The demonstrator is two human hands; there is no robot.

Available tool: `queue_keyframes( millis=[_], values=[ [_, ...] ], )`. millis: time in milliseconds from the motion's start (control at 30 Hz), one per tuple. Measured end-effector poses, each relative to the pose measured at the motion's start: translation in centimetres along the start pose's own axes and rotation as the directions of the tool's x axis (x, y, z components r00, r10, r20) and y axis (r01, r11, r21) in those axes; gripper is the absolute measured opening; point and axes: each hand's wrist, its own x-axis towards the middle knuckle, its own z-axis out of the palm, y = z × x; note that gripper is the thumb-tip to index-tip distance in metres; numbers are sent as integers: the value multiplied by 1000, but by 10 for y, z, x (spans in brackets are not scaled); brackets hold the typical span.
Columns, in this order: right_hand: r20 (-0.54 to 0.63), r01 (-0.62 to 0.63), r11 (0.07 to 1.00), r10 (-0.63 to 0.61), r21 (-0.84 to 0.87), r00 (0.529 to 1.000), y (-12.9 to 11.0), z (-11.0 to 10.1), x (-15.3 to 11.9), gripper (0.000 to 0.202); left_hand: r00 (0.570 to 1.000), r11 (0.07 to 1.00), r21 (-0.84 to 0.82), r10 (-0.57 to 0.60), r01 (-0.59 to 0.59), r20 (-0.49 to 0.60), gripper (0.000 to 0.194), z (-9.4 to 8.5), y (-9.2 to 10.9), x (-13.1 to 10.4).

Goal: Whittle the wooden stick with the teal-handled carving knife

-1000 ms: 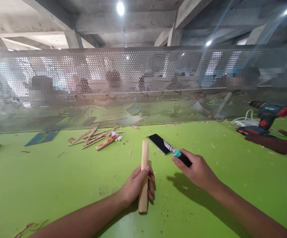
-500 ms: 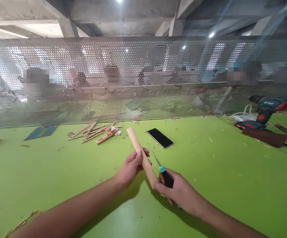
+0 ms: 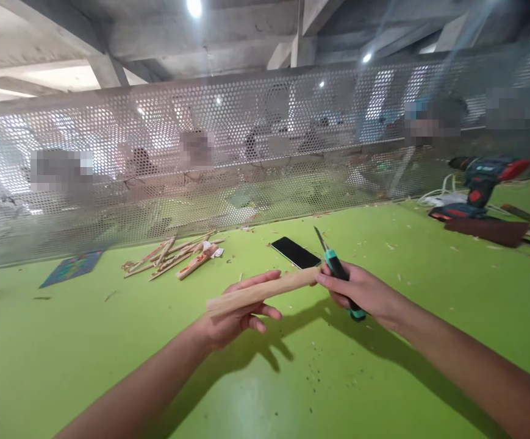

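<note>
A pale strip of wood (image 3: 265, 291) slants above the table, its right end pinched by my right hand (image 3: 360, 291). That same hand is wrapped round a utility knife (image 3: 336, 266) with a black and teal handle, its thin blade pointing up and away from me. Beneath the strip's left part, my left hand (image 3: 228, 323) is open with fingers spread; the wood lies across it. Just behind the strip, a black-screened phone (image 3: 294, 252) rests on the green table (image 3: 164, 332).
Thin wood sticks (image 3: 168, 256) lie heaped at the back left, near a patterned sheet (image 3: 71, 268). On the right stands a cordless drill (image 3: 479, 186) by a dark brown piece (image 3: 487, 231). A perforated metal screen (image 3: 246, 177) borders the table's far side; people are beyond it.
The wood strip has swung from steeply slanted to nearly level. My left hand has loosened its grip and spread its fingers beneath it. My right hand, with the knife, has risen and moved right.
</note>
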Motion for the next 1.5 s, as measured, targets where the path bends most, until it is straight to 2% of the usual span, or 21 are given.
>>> queue_keyframes(
  millis=[100,167,267,333,467,633,800,933,1033,1233,1400,1500],
  values=[
    [73,-51,999,50,10,996,9,-2,7,48,992,992,-50,-114,117,46,40,-4,-5,3],
    [105,-72,997,72,-2,992,18,1,9,46,982,984,-70,-158,166,108,44,-4,-10,3],
    [156,-91,995,94,-30,983,28,13,10,44,948,961,-70,-248,266,199,55,3,-25,1],
    [191,-82,996,89,-43,978,30,26,8,41,934,947,-84,-288,311,212,55,10,-39,-1],
    [207,-28,996,44,-79,977,28,49,5,31,939,934,-126,-318,333,130,37,19,-57,0],
    [139,96,969,-65,-229,988,21,51,5,20,960,954,-115,-280,278,6,32,16,-54,4],
    [146,199,861,-147,-468,978,14,41,10,18,957,962,-94,-268,258,-112,36,11,-48,4],
    [170,236,696,-164,-678,972,19,42,25,19,952,962,-99,-269,256,-144,39,6,-48,4],
    [195,274,570,-197,-775,961,24,50,38,24,948,955,-129,-285,268,-141,43,1,-50,4],
    [315,387,439,-231,-811,921,26,64,47,20,928,930,-196,-342,311,-148,48,1,-49,3],
    [367,429,380,-228,-819,902,24,61,43,20,894,909,-160,-410,384,-179,54,7,-50,-4],
    [376,431,363,-214,-826,901,24,60,38,17,892,908,-164,-413,387,-183,58,13,-50,-8]
  ],
)
